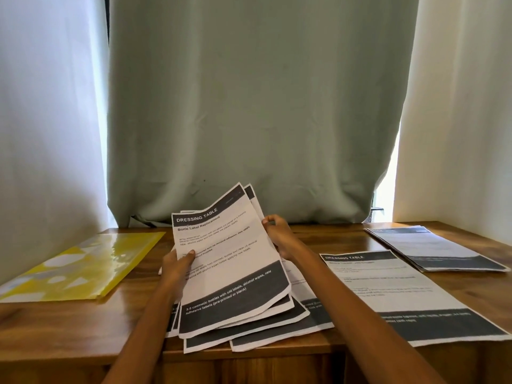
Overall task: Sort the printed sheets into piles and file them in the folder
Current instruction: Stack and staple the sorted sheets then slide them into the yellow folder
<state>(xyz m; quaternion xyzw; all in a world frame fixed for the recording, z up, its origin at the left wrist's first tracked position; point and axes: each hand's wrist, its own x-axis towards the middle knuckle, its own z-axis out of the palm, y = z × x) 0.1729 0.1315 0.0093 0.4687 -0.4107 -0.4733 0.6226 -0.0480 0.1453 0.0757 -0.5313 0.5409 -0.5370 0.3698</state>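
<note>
Head view: a bunch of printed sheets (235, 261) is being held up over the middle of the wooden table (133, 309), pinched at its left edge by the left hand (176, 268) and gripped at its right edge by the right hand (278, 235). More thin white sheets with dark bands are lying loose under it, one single sheet (401, 292) and a flat pile (435, 249) are lying to the right, and a shiny yellow plastic folder (83, 266) is lying shut to the left.

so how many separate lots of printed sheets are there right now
3: a fanned bunch held in both hands at the centre, one sheet right of it, and a pile at the far right. Sheets underneath may be hidden.
</note>
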